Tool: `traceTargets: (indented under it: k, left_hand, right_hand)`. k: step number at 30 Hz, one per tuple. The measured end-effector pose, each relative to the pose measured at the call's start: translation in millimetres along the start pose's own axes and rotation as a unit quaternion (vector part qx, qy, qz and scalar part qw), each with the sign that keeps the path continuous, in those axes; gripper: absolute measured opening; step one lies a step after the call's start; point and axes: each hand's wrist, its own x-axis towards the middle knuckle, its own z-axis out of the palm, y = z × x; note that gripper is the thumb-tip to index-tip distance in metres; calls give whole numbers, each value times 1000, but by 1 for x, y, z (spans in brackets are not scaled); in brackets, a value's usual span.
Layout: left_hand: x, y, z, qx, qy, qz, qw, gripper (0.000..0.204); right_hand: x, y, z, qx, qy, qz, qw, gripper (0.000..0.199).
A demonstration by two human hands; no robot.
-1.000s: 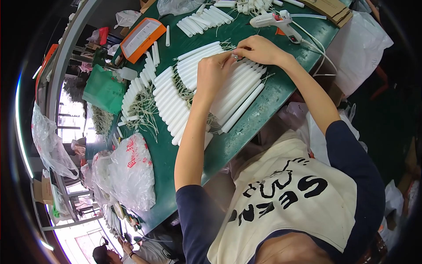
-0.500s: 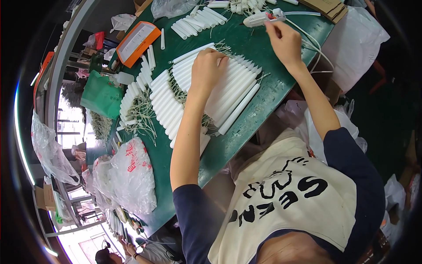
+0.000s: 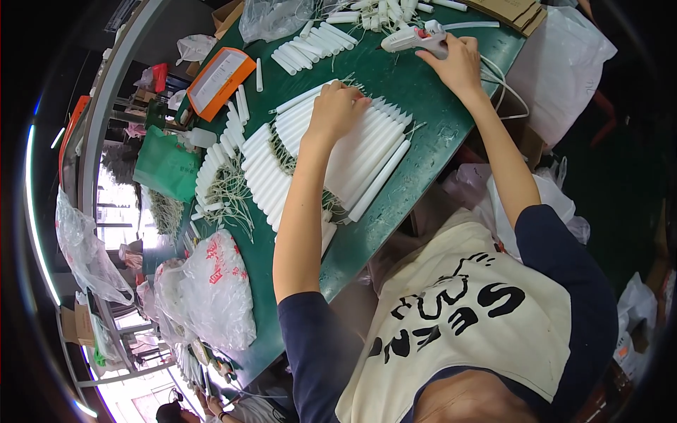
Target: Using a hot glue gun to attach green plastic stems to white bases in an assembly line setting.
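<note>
Change: since the earlier frames the right hand (image 3: 460,65) is leaving the row of candles and is now arriving at the white pistol-shaped glue gun (image 3: 416,38) at the far edge of the table; the left hand (image 3: 337,111) is staying on the row.
Glue gun: it is lying on its side on the green table top (image 3: 423,106), nozzle pointing to the person's left, with its white cord (image 3: 504,88) trailing off the table's right edge.
Right hand: its fingers are curling over the handle end of the gun and touching it; whether the grip is already closing fully I cannot tell.
Left hand: it is pressing, fingers bent and loosely closed, on the upper end of the fanned row of long white tapered wax candles (image 3: 352,158), which are lying side by side near the middle of the table.
Wicks: a band of pale stringy wick ends (image 3: 282,151) is running between this row and a second row of white candles (image 3: 264,176) to its left.
Doing it well: as I judge it, the left hand should be keeping the row pinned flat so nothing rolls, while the right hand is taking the gun by the handle and keeping the cord away from the candles.
Surroundings: more short white candles (image 3: 310,46) are lying at the far side, beside an orange-framed flat tray (image 3: 220,79); a white plastic bag with red print (image 3: 215,289) is sitting at the near left edge.
</note>
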Motion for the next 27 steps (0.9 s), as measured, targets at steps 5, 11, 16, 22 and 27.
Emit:
traceTargets:
  k: [5,11,16,22,27]
  left_hand:
    - [3,-5,3,10,-34,4,999,23]
    - [8,-12,4,24,-79,2,997,23]
    - [11,-9,3,19,-102,-8,995,23]
    - [8,-15,-6,-97,-84,-25,991,26]
    - [-6,-9,-6,-189,15,-34,981,20]
  right_hand:
    - [1,1,1,-8,-63,32,997,39]
    - [2,5,1,49,-84,22,995,37]
    - [4,8,-2,77,-121,4,990,37]
    - [5,4,-10,89,-99,-29,991,41]
    - [5,6,-21,149,-121,-23,981,38]
